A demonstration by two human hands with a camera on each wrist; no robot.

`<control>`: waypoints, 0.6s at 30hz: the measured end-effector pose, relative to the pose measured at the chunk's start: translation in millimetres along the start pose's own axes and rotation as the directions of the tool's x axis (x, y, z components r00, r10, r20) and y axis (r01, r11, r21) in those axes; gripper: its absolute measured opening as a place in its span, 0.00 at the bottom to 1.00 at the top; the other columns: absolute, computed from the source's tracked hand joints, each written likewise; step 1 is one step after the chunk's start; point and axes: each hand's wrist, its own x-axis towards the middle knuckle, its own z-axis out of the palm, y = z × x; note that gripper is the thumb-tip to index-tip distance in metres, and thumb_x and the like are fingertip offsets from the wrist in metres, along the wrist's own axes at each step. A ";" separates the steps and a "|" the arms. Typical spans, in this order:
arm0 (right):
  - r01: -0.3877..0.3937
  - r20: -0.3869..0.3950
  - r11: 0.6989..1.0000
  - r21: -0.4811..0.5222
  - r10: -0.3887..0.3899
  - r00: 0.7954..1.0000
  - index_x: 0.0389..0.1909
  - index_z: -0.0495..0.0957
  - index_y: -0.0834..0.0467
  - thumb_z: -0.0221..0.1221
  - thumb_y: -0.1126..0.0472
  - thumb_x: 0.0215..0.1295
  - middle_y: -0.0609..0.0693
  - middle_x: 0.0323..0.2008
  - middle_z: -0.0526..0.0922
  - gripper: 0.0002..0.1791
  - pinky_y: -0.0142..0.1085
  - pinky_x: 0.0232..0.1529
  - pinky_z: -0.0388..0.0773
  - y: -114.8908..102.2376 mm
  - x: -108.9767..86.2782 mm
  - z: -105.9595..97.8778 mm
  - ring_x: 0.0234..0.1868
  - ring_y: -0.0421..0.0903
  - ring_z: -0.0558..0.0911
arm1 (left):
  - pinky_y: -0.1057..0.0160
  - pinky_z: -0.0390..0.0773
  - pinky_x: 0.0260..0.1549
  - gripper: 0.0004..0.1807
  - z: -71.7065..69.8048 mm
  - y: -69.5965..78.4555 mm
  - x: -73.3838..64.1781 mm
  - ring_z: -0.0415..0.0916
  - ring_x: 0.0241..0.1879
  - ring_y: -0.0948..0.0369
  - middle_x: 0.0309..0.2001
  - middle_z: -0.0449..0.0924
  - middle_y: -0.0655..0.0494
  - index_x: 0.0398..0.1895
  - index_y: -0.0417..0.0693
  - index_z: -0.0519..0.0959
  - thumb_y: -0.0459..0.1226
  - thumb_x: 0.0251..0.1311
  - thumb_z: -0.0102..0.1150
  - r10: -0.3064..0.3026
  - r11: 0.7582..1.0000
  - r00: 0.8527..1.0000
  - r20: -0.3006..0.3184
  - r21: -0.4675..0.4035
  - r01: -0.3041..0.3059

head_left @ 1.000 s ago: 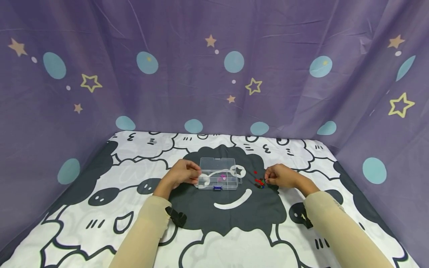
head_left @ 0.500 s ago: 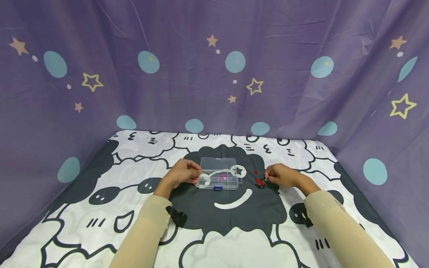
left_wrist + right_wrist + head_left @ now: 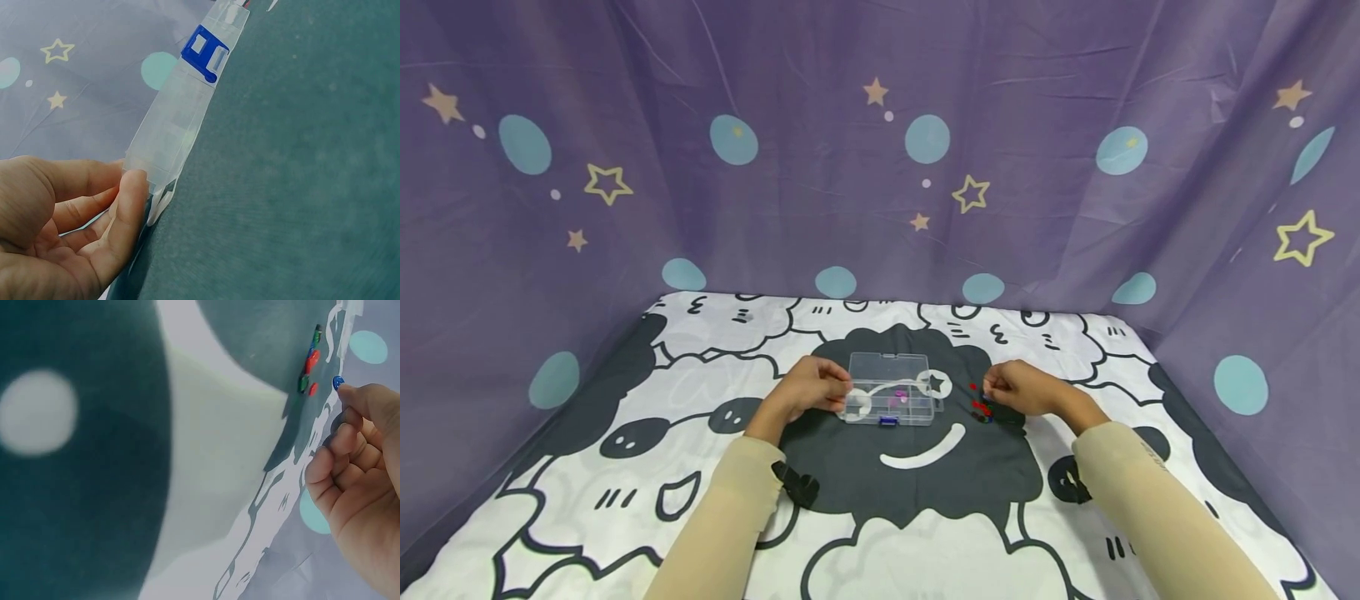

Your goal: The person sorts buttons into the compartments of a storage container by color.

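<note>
A clear plastic compartment box [image 3: 868, 412] with a blue latch [image 3: 205, 52] lies on the dark part of the cloth, its lid [image 3: 888, 365] raised at the back. Small pink pieces [image 3: 900, 395] sit in one compartment. My left hand [image 3: 811, 387] pinches the box's left end between thumb and fingers. To the right of the box, my right hand [image 3: 1022, 388] pinches a small shiny blue piece [image 3: 338, 382] between thumb and fingertip, raised above the cloth. Beside it lies a little group of red, green and dark pieces [image 3: 312, 360]; their kind is too small to tell.
A cartoon-print cloth [image 3: 925, 558] covers the table. Behind it hangs a purple curtain [image 3: 820, 217] with stars and dots, which also closes in both sides. One red piece [image 3: 973, 386] lies slightly apart from the group.
My right hand has shifted slightly left and up from the right side of the small pieces. The left hand and the box stay in place.
</note>
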 end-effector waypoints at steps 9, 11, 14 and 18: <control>0.031 -0.012 0.999 -0.019 -0.031 0.999 0.36 0.80 0.63 0.57 0.70 0.72 0.39 0.19 0.71 0.06 0.29 0.24 0.65 -11.1 11.3 0.9 0.19 0.33 0.66 | 0.60 0.89 0.30 0.11 0.1 0.6 -0.8 0.85 0.28 0.56 0.41 0.82 0.40 0.49 0.30 0.80 0.27 0.66 0.65 -0.012 1.000 1.000 0.000 -0.001 0.012; 0.041 -0.006 0.999 -0.020 -0.041 0.999 0.36 0.80 0.63 0.57 0.70 0.72 0.39 0.19 0.71 0.06 0.29 0.24 0.65 -13.4 14.5 1.1 0.19 0.33 0.66 | 0.60 0.89 0.30 0.11 0.2 0.8 -1.0 0.85 0.28 0.56 0.41 0.82 0.40 0.49 0.30 0.80 0.27 0.66 0.65 -0.012 1.000 1.000 0.000 -0.001 0.012; 0.056 0.002 0.998 -0.032 -0.056 0.998 0.36 0.80 0.64 0.57 0.71 0.72 0.39 0.19 0.71 0.05 0.29 0.24 0.67 -16.5 18.9 1.0 0.19 0.33 0.67 | 0.60 0.89 0.30 0.11 0.5 0.9 -1.0 0.85 0.28 0.56 0.41 0.83 0.40 0.49 0.30 0.80 0.27 0.66 0.64 -0.011 1.000 1.000 0.001 -0.001 0.011; 0.065 -0.001 0.997 -0.043 -0.065 0.998 0.37 0.80 0.65 0.56 0.70 0.73 0.38 0.18 0.70 0.05 0.29 0.25 0.67 -22.2 24.0 0.6 0.18 0.32 0.66 | 0.60 0.89 0.30 0.11 0.0 0.6 -0.8 0.85 0.28 0.56 0.42 0.82 0.39 0.49 0.29 0.80 0.27 0.66 0.64 0.000 1.000 1.000 0.003 0.002 0.000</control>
